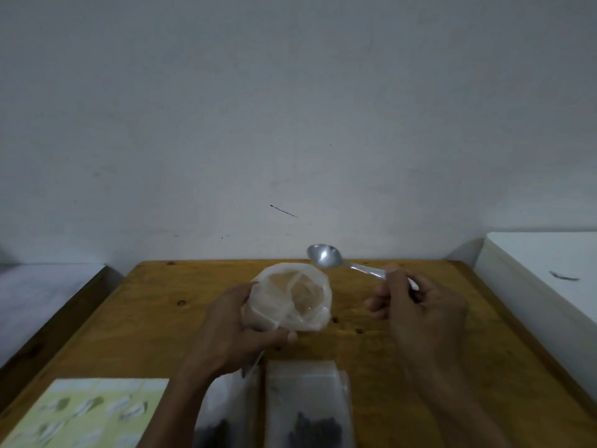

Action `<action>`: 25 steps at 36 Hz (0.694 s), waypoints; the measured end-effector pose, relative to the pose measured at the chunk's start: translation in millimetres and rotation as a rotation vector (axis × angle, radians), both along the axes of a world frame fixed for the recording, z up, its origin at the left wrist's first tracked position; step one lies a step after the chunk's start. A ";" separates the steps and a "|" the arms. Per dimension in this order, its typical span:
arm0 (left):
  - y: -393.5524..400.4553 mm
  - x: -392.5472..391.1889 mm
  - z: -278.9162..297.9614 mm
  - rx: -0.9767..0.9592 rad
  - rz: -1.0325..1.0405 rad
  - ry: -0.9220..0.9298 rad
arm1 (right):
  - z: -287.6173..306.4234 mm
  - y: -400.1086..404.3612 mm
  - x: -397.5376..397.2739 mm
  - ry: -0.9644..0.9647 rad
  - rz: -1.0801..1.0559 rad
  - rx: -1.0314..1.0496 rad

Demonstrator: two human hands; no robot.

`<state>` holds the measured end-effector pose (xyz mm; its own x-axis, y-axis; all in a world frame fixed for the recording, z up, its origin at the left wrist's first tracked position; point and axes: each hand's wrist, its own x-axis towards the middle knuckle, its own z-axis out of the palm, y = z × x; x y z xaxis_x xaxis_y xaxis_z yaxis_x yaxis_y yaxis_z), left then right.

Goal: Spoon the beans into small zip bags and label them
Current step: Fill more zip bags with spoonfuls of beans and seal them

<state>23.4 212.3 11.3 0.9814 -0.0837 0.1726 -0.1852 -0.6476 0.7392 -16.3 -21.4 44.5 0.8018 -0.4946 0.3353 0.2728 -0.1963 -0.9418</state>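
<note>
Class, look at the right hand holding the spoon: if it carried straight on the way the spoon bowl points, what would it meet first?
The right hand aims the spoon up-left, past the plastic bag's far rim. Nothing shows before the wall, though depth is unclear.

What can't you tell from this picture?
Head view only:
- Sheet: print blurred, cut by the bottom edge.
- Two bags nearest the camera: dark contents cut by the bottom edge.
- Held bag: too cloudy to see any beans.
- Spoon handle end: hidden in the right hand.
</note>
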 end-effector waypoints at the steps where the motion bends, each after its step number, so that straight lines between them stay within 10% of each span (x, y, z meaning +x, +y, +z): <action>1: -3.3 0.2 -0.3 0.009 0.012 0.009 | -5.6 -6.0 6.2 0.041 -0.022 0.052; 9: -18.5 4.3 -3.3 0.018 0.049 0.068 | -69.4 -37.3 46.2 0.390 -0.133 0.099; 18: 1.6 -9.1 0.9 0.046 0.037 0.024 | -90.8 -46.9 45.1 0.625 -0.191 -0.491; 25: 3.2 -17.5 1.9 -0.022 0.061 -0.030 | -76.4 -26.7 29.8 0.404 -0.166 -0.712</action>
